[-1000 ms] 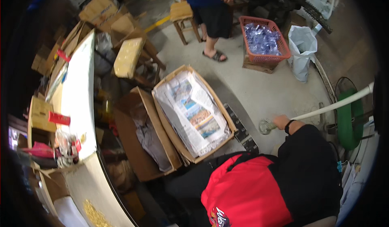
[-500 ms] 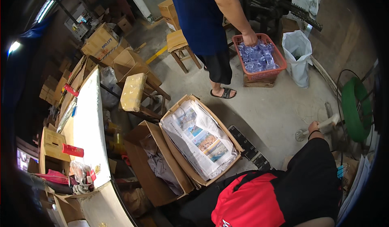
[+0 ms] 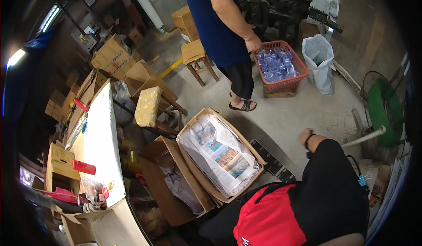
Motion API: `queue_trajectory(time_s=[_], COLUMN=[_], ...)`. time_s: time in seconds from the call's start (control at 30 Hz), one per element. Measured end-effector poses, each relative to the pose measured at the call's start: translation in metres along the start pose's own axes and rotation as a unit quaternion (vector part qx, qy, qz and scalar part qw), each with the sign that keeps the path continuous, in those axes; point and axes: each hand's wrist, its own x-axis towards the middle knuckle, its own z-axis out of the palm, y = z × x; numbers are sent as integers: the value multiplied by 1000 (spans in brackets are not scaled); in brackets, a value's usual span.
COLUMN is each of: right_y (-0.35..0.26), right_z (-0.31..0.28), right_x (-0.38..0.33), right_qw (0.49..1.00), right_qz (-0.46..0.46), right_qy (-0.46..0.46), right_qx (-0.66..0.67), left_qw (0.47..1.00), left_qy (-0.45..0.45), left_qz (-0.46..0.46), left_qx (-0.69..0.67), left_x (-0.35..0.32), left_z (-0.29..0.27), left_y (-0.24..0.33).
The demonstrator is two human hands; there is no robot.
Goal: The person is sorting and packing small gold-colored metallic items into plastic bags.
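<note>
Here, white rod (image 3: 365, 138): runs out from behind the black sleeve (image 3: 336, 171), its tip in front of the green ring (image 3: 376, 112); near end hidden.
Handling: probably light, stiff and smooth; the bare shaft between sleeve and tip seems the easiest hold.
Right hand (image 3: 306, 136): over the floor; too blurred to tell whether fingers are open, closed or gripping.
Left hand: out of view.
Carton (image 3: 237, 133): left of the right hand, lined with newspaper (image 3: 220, 151).
Red basket (image 3: 285, 84): clear plastic pieces (image 3: 277, 63) inside, co-worker's hand (image 3: 252, 43) at its rim.

A slim white pole (image 3: 364, 138) slants beside the black sleeve (image 3: 327, 158).
</note>
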Motion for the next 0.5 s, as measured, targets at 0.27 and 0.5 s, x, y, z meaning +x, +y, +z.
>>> queue_trajectory(time_s=[0.27, 0.5], right_y=[-164, -245], right_z=[-295, -360], right_x=[-144, -242], right_qw=[771, 675], right_qz=[-523, -641], right_qy=[307, 356], right_qx=[194, 79], left_qw=[998, 994], left_qy=[-15, -43], left_qz=[60, 99], left_qx=[4, -5], left_x=[-1, -6], left_z=[-16, 0], left_y=[18, 21])
